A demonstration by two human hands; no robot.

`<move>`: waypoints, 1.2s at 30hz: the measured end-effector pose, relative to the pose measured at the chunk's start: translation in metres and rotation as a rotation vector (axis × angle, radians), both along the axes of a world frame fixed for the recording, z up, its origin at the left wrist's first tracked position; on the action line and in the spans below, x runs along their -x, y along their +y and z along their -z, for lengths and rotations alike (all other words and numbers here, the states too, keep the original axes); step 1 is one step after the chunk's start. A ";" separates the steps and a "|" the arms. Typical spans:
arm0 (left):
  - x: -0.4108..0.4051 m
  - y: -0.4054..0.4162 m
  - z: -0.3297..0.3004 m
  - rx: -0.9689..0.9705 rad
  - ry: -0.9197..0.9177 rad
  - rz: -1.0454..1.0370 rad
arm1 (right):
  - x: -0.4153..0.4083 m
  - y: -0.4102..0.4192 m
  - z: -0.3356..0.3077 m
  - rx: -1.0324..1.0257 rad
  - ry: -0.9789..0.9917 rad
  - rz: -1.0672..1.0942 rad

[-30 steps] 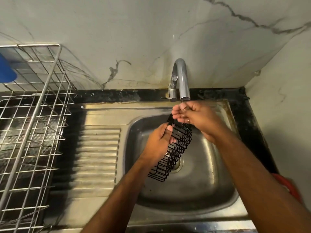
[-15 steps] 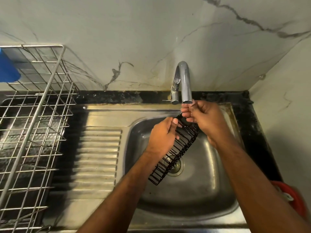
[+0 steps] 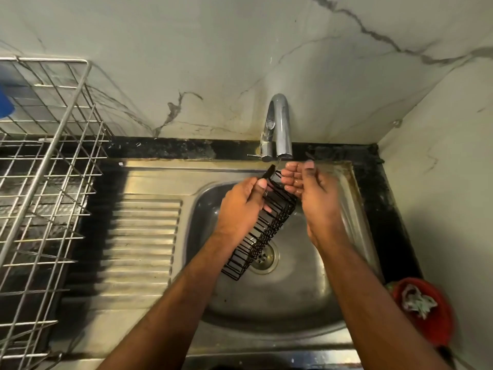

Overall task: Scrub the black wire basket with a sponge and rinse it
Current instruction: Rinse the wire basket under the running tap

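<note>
A long, narrow black wire basket [image 3: 262, 231] hangs tilted over the steel sink bowl [image 3: 298, 295], its upper end under the chrome tap [image 3: 278, 129]. My left hand [image 3: 240, 206] grips the basket near its upper end. My right hand [image 3: 312, 193] is beside that end, wet, fingers apart and cupped under the spout, holding nothing. A thin trickle of water falls from the spout. No sponge is visible.
A large steel wire dish rack [image 3: 45, 188] stands at the left, with something blue [image 3: 5, 102] at its far corner. The ribbed drainboard [image 3: 141, 236] lies between rack and bowl. A red bowl [image 3: 426, 313] with a crumpled rag sits at the right.
The right hand has let go of the basket's upper end and opened under the spout. The left hand has shifted up along the basket, which still hangs tilted over the drain.
</note>
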State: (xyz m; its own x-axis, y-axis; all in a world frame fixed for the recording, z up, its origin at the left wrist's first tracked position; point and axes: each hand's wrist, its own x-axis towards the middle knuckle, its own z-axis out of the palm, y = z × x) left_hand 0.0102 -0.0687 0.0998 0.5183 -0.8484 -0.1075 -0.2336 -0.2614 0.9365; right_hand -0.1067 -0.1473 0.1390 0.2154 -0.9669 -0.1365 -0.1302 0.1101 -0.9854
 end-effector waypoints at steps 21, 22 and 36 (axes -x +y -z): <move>-0.005 -0.019 -0.049 -0.027 0.549 -0.250 | 0.034 0.068 0.048 -0.115 0.404 -0.403; -0.004 -0.018 -0.049 -0.037 0.574 -0.259 | 0.034 0.069 0.044 -0.134 0.353 -0.384; 0.017 0.053 -0.065 -0.170 0.424 -0.081 | 0.055 0.058 0.016 -0.219 0.294 -0.176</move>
